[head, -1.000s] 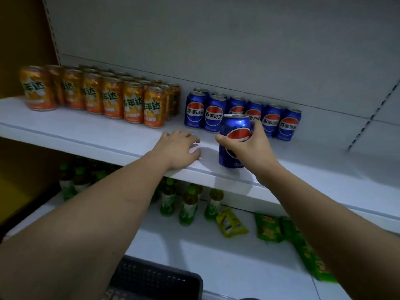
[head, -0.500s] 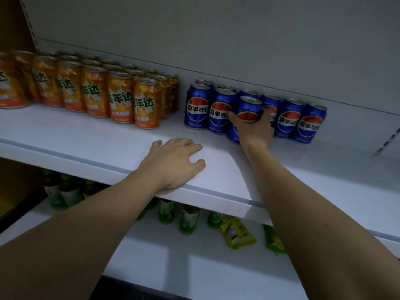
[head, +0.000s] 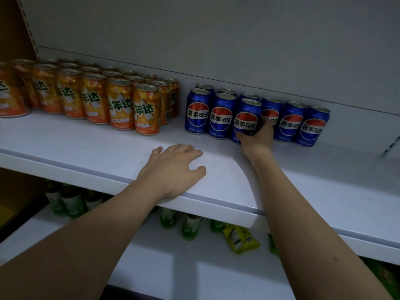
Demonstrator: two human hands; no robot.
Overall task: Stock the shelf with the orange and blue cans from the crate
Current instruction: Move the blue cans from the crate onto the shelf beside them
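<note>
White shelf [head: 86,146] | grey back panel [head: 216,35] | lower shelf [head: 173,267]

white shelf [head: 91,146] | orange cans [head: 121,105] L, upright | blue cans [head: 220,115] R, upright

There is only one camera, worn on the person's head. It looks forward and down at a white flat shelf [head: 86,148], from close by, about an arm's reach away. The two bare arms stretch out from the bottom edge of the view, so the camera sits just above and behind them. It faces the plain grey back wall [head: 216,40] of the shelf unit. The view is very wide and bends things near the edges. Under the shelf's front edge it also sees part of a lower white shelf [head: 173,267].
</note>
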